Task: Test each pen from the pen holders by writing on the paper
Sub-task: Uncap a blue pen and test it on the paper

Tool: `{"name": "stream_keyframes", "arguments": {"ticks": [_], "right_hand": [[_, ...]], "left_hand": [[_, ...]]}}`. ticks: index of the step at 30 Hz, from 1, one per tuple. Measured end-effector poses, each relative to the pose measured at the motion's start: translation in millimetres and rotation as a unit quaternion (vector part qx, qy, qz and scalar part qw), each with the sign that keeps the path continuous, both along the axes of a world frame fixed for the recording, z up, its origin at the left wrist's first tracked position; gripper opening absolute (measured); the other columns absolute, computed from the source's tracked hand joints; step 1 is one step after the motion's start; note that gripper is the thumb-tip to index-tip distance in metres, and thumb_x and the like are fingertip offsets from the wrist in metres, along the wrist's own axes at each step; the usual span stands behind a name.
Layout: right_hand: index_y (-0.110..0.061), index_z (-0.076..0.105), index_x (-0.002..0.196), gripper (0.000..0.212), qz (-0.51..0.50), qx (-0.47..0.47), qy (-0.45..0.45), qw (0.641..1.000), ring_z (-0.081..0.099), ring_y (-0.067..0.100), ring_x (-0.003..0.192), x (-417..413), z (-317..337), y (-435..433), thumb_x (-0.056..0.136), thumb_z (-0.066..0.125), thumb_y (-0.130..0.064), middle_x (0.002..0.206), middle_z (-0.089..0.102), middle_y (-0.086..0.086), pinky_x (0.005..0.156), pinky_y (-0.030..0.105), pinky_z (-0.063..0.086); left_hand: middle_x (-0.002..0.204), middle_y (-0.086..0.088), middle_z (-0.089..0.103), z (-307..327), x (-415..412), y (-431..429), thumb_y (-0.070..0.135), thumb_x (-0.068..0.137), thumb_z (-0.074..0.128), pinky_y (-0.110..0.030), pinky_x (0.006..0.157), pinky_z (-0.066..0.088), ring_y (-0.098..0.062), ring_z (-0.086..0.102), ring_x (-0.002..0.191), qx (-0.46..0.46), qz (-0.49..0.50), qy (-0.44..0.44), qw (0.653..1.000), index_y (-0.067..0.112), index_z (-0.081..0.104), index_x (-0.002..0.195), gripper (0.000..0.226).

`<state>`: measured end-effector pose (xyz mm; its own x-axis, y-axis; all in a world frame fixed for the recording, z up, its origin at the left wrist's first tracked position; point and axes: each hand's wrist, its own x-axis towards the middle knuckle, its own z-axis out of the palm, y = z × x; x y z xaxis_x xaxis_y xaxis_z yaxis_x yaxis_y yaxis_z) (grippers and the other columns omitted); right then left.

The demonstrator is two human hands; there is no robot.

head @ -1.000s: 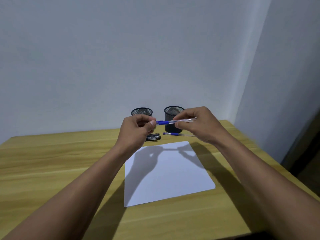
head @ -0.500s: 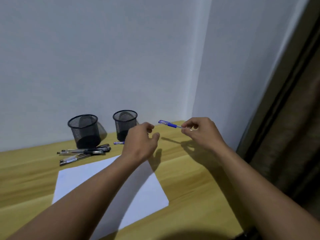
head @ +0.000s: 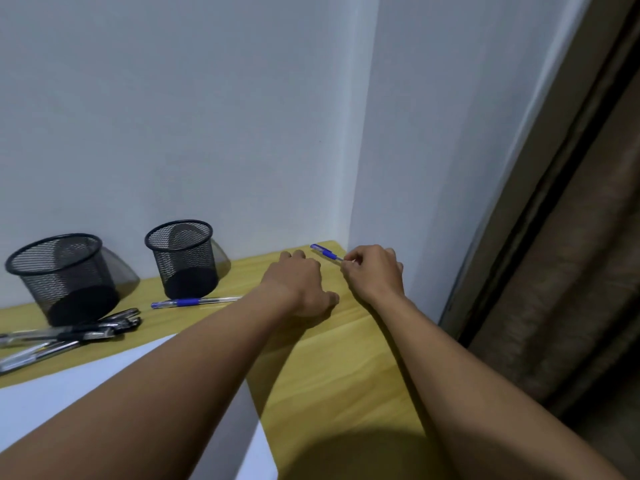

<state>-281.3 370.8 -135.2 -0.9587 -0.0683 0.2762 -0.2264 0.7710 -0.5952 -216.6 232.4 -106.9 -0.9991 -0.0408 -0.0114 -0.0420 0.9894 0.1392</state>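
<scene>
Now the pen (head: 325, 252) is pinched by its clear barrel in the right hand (head: 374, 275), right of centre in the frame, over the far corner of the table (head: 346, 358) and well apart from the paper (head: 69, 389). The left hand (head: 299, 285) is set knuckles-up beside it with fingers curled under; whether anything is held cannot be told. Light, stiff, smooth plastic is judged likely, so the blue grip is best taken for writing.

The paper (head: 52, 396) and the black pens (head: 69, 332) run off the left edge.
</scene>
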Motion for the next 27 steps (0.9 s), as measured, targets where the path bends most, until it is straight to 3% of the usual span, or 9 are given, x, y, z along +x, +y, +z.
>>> {"name": "stream_keyframes", "arguments": {"ticks": [4, 9, 13, 18, 25, 27], "right_hand": [[-0.021, 0.081, 0.1, 0.021, -0.001, 0.01, -0.019, 1.0, 0.052, 0.026, 0.116, -4, -9, 1, 0.096, 0.063, -0.032, 0.105, 0.075, -0.001, 0.09, 0.038, 0.038], [-0.02, 0.073, 0.122, 0.037, 0.009, 0.018, -0.019, 1.0, 0.052, 0.025, 0.123, 2, -8, 7, 0.093, 0.068, -0.041, 0.119, 0.072, 0.0, 0.099, 0.041, 0.044], [-0.019, 0.07, 0.126, 0.042, 0.019, 0.02, -0.002, 1.0, 0.053, 0.025, 0.124, 13, 1, 8, 0.09, 0.069, -0.041, 0.122, 0.071, 0.003, 0.1, 0.045, 0.048], [-0.021, 0.07, 0.126, 0.038, 0.061, 0.011, 0.017, 0.998, 0.054, 0.025, 0.122, 33, 18, -5, 0.093, 0.068, -0.04, 0.121, 0.07, 0.003, 0.097, 0.042, 0.048], [-0.022, 0.07, 0.125, 0.036, 0.185, 0.042, 0.003, 0.982, 0.064, 0.02, 0.115, 69, 40, -57, 0.093, 0.067, -0.036, 0.12, 0.071, 0.0, 0.098, 0.04, 0.053], [-0.019, 0.069, 0.129, 0.038, 0.219, 0.079, -0.004, 0.973, 0.062, 0.022, 0.119, 78, 39, -76, 0.094, 0.067, -0.033, 0.124, 0.07, 0.002, 0.1, 0.038, 0.051]], "left_hand": [[0.124, -0.009, 0.054, -9, -4, -3, 0.065, 0.083, 0.053, -0.042, 0.093, 0.045, -0.03, 0.046, 0.12, 0.019, 0.002, -0.025, 1.0, 0.019, 0.064, 0.113, 0.056], [0.123, -0.009, 0.054, -9, 1, -3, 0.065, 0.085, 0.052, -0.042, 0.093, 0.044, -0.029, 0.046, 0.121, 0.02, -0.003, -0.023, 1.0, 0.019, 0.063, 0.112, 0.055], [0.117, -0.007, 0.058, -8, 11, -6, 0.062, 0.087, 0.054, -0.043, 0.093, 0.048, -0.026, 0.053, 0.114, 0.047, -0.012, 0.004, 0.999, 0.019, 0.065, 0.11, 0.05], [0.135, -0.006, 0.057, -2, 39, -18, 0.048, 0.09, 0.057, -0.04, 0.102, 0.046, -0.025, 0.052, 0.126, 0.084, -0.015, 0.072, 0.994, 0.019, 0.055, 0.137, 0.055], [0.115, -0.002, 0.071, 4, 97, -79, 0.037, 0.088, 0.065, -0.037, 0.09, 0.052, -0.023, 0.063, 0.109, 0.104, 0.037, 0.167, 0.98, 0.02, 0.068, 0.12, 0.037], [0.103, -0.003, 0.072, 2, 109, -102, 0.035, 0.088, 0.064, -0.033, 0.078, 0.049, -0.026, 0.064, 0.102, 0.088, 0.064, 0.175, 0.979, 0.019, 0.071, 0.11, 0.028]]}}
